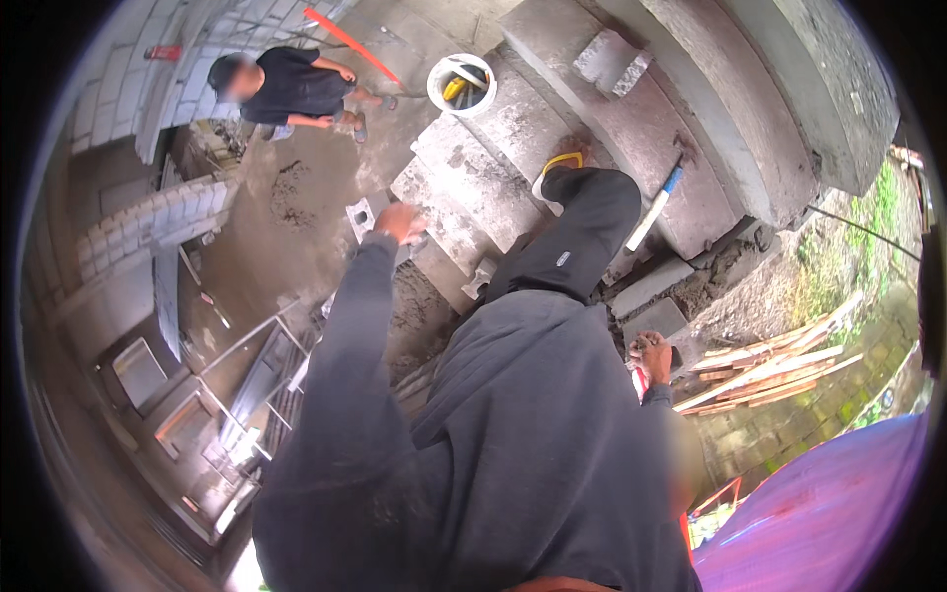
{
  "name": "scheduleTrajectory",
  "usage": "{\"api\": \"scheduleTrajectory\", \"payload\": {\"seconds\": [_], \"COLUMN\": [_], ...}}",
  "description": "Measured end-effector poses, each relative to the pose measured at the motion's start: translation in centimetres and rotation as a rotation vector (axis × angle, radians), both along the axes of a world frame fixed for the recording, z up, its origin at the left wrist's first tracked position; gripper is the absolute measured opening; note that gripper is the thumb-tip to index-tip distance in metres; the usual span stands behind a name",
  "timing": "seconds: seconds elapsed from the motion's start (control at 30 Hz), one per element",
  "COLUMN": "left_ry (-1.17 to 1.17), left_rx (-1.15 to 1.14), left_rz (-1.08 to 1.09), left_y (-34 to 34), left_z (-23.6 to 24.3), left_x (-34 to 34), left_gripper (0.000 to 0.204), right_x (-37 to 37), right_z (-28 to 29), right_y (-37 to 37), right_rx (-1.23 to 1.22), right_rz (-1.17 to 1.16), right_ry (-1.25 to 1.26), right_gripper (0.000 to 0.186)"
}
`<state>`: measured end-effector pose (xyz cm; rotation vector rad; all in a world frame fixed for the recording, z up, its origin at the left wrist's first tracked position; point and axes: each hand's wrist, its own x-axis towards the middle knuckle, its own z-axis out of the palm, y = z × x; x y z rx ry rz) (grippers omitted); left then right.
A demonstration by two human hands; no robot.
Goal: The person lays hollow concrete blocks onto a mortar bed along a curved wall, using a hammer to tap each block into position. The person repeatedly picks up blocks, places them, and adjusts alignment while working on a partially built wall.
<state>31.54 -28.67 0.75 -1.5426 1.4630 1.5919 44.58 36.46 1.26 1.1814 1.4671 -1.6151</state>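
Observation:
My left arm reaches out to the left, and my left hand (400, 224) is closed over the middle of a grey hollow concrete block (361, 216). A hole in the block shows beside my wrist; my fingertips are partly hidden. Low at my right side, my right hand (649, 355) has curled fingers around something small with red on it, too hidden to name. My sandalled foot (562, 163) stands on a concrete step (523, 109). Further right on the steps lies a hammer (655, 205) with a blue and pale handle.
A white bucket (462, 85) of tools stands at the far end of the steps. A broken block piece (612, 62) lies higher up. Another person (296, 89) stands at the far left, near a block wall (158, 212). Wooden strips (769, 373) are piled at right.

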Motion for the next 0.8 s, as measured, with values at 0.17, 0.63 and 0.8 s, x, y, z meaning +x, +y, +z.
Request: {"api": "scheduleTrajectory", "payload": {"seconds": [0.17, 0.63, 0.8], "left_ry": [-0.285, 0.137, 0.442], "left_rx": [0.022, 0.179, 0.139], "left_rz": [-0.054, -0.312, -0.731], "left_y": [0.7, -0.4, 7.2], "left_z": [-0.8, 1.0, 7.8], "left_x": [19.1, 0.4, -18.3], "left_gripper": [0.038, 0.047, 0.036], "right_x": [-3.0, -14.3, -13.6], "right_z": [1.0, 19.5, 23.0], "right_y": [3.8, -4.3, -8.0], "right_rx": [0.199, -0.806, -0.82], "right_rz": [0.19, -0.41, -0.536], "right_ry": [0.062, 0.663, 0.866], "right_gripper": [0.014, 0.059, 0.067]}}
